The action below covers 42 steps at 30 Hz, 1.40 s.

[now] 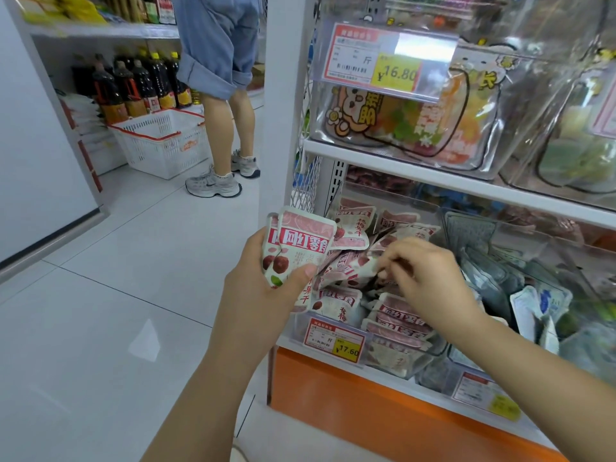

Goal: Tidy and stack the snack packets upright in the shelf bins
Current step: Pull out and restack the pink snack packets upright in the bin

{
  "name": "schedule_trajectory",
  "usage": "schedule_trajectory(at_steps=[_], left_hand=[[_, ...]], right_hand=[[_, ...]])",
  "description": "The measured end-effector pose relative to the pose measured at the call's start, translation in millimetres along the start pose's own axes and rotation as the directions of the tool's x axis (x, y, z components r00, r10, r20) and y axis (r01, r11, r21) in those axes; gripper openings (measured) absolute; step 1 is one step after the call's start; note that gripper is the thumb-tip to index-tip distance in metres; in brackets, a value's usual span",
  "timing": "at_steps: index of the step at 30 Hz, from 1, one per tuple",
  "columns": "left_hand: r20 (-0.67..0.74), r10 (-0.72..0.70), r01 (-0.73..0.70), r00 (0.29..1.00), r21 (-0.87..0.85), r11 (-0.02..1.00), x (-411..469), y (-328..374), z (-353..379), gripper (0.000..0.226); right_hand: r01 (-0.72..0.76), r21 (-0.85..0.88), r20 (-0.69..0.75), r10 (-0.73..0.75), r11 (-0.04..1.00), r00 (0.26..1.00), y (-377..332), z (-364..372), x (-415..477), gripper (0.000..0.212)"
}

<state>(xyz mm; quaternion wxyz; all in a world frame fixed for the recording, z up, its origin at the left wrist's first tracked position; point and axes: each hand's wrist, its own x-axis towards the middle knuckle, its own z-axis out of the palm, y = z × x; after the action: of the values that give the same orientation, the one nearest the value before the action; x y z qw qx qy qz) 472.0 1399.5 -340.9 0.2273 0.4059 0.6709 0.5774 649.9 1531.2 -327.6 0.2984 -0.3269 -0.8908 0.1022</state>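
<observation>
Early going: the left hand (263, 281) grips a small sheaf of pink packets (301, 243) upright just beside the bin (416, 361). The right hand (430, 278), slightly blurred, seems to pinch a loose packet (350, 270) inside. Most packets there lie jumbled, unstacked.

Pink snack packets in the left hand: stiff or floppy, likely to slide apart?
Probably light and semi-floppy: the pink snack packets stand upright in the left hand yet their edges curl. Their glossy film looks slippery, so the stack may fan out. Those in the clear bin lie slumped: likely tip-prone.
</observation>
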Motion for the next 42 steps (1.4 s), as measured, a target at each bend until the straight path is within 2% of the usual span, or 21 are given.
schedule_trajectory(at_steps=[3,6,8,10,12,16,18,19,21,25,31,36,38,42], left_hand=[[-0.018,0.010,-0.010,1.000,0.009,1.000,0.0,0.3,0.0,0.043],[-0.027,0.008,-0.007,1.000,0.009,1.000,-0.7,0.8,0.3,0.044],[-0.030,0.008,-0.008,1.000,0.009,1.000,-0.6,0.5,0.1,0.043],[-0.033,0.002,-0.001,0.999,0.011,1.000,-0.6,0.5,0.0,0.042],[-0.042,-0.005,0.005,0.999,0.010,1.000,-0.3,0.7,-0.8,0.043],[-0.049,-0.005,0.005,0.999,0.006,1.000,1.0,1.2,-1.6,0.044],[-0.050,-0.002,0.002,0.999,0.003,1.000,1.8,1.3,-1.4,0.044],[-0.051,0.002,-0.002,0.999,0.006,1.000,2.1,1.6,-1.2,0.045],[-0.052,0.009,-0.008,0.999,0.012,1.000,2.6,1.6,-1.1,0.044],[-0.061,0.010,-0.009,0.998,0.008,1.000,2.8,1.1,-3.1,0.043],[-0.078,-0.009,0.009,0.997,0.002,1.000,5.1,-1.4,-6.7,0.048],[-0.083,-0.019,0.019,0.996,-0.012,1.000,4.5,-1.6,-8.4,0.047],[-0.080,-0.023,0.021,0.997,-0.021,1.000,3.7,-2.2,-9.3,0.046],[-0.076,-0.027,0.024,0.997,-0.033,0.999,3.6,-3.4,-10.8,0.045]], right_hand=[[-0.064,0.133,-0.198,0.090,0.989,0.976,-3.3,-2.2,-5.4,0.027],[-0.085,0.155,-0.347,0.134,0.984,0.928,-1.5,-2.8,1.6,0.029],[-0.176,0.145,-0.385,0.219,0.974,0.897,5.6,-2.7,11.0,0.025],[-0.305,0.144,-0.314,0.336,0.941,0.888,16.7,-1.7,18.7,0.023],[-0.366,0.146,-0.172,0.388,0.919,0.905,21.7,-0.5,21.4,0.026],[-0.251,0.007,-0.066,0.251,0.968,0.966,6.8,1.9,17.7,0.022],[-0.180,0.003,0.123,0.178,0.984,0.976,-8.6,5.2,18.3,0.018],[-0.156,-0.011,0.252,0.154,0.988,0.955,-14.8,9.0,20.4,0.018],[-0.123,-0.085,0.474,0.148,0.989,0.868,-19.1,20.1,28.2,0.023],[-0.142,-0.171,0.695,0.222,0.975,0.684,-13.3,36.8,48.4,0.029],[-0.037,-0.311,0.817,0.286,0.950,0.500,-1.2,61.2,63.2,0.051],[-0.140,-0.270,0.871,0.303,0.953,0.386,5.8,65.1,65.0,0.077],[-0.094,-0.300,0.873,0.313,0.949,0.374,8.3,70.2,64.4,0.069],[-0.028,-0.346,0.859,0.329,0.938,0.392,9.8,73.8,65.8,0.081]])
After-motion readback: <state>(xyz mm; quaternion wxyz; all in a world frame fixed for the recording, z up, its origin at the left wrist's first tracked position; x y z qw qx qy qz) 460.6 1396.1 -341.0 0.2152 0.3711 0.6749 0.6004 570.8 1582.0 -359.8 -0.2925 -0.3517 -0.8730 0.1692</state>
